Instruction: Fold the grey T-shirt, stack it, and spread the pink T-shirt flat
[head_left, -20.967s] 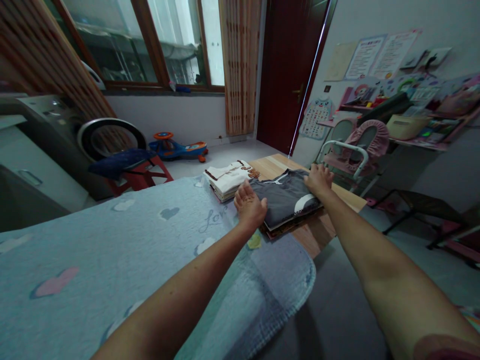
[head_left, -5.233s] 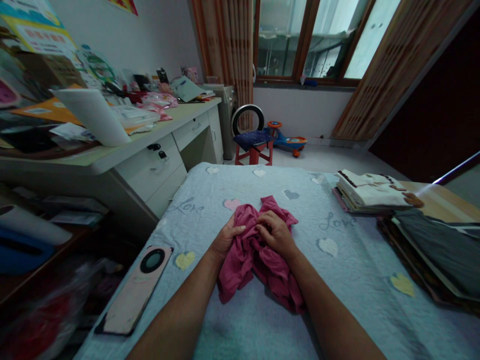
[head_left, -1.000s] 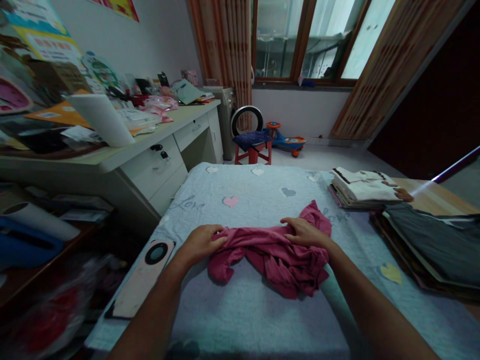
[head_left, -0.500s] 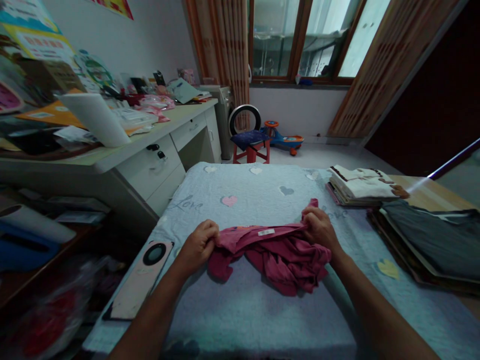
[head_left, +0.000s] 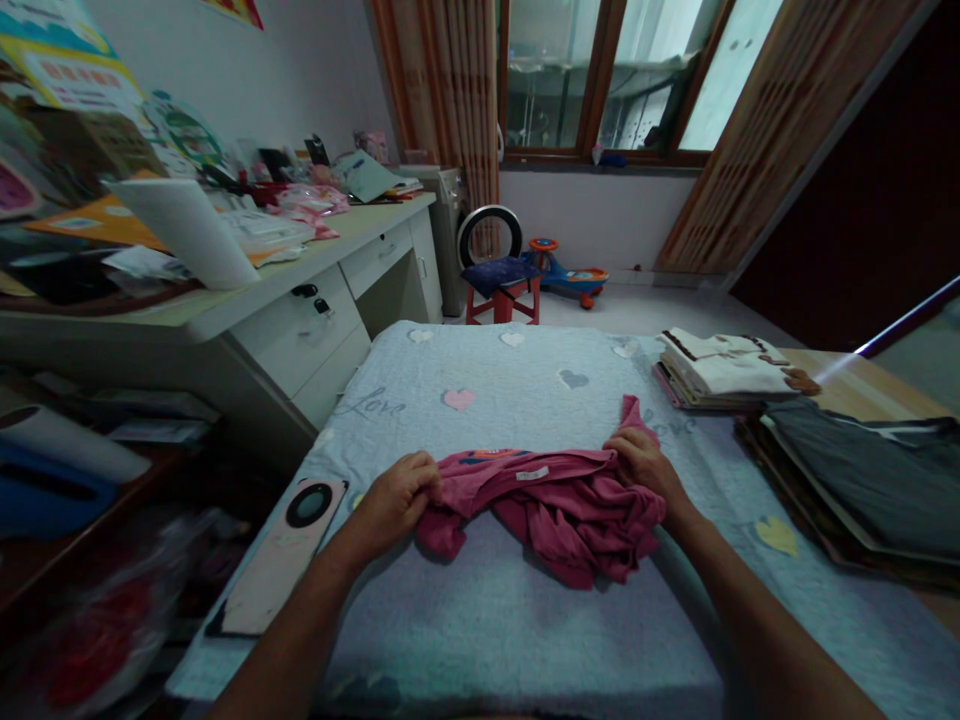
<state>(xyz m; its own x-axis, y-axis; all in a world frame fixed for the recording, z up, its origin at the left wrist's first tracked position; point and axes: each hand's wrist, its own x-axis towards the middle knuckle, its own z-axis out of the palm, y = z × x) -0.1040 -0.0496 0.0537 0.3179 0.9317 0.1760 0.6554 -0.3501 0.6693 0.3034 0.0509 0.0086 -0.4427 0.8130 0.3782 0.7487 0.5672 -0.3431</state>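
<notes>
A crumpled magenta garment (head_left: 551,500) lies on the light blue heart-print blanket (head_left: 487,390) in front of me, its upper edge stretched sideways with a small white label showing. My left hand (head_left: 394,498) is closed on the garment's left end. My right hand (head_left: 645,465) pinches its right end. The rest of the cloth bunches below that edge.
A phone in a pink case (head_left: 281,550) lies at the blanket's left edge. Two stacks of folded clothes, white-topped (head_left: 731,368) and grey-topped (head_left: 862,480), sit at the right on a wooden table (head_left: 862,385). A cluttered desk (head_left: 247,290) stands at left, a red stool (head_left: 502,290) beyond.
Both hands went from resting on the bunched garment to gripping its ends, and the upper edge now lies pulled out straighter with the label showing.
</notes>
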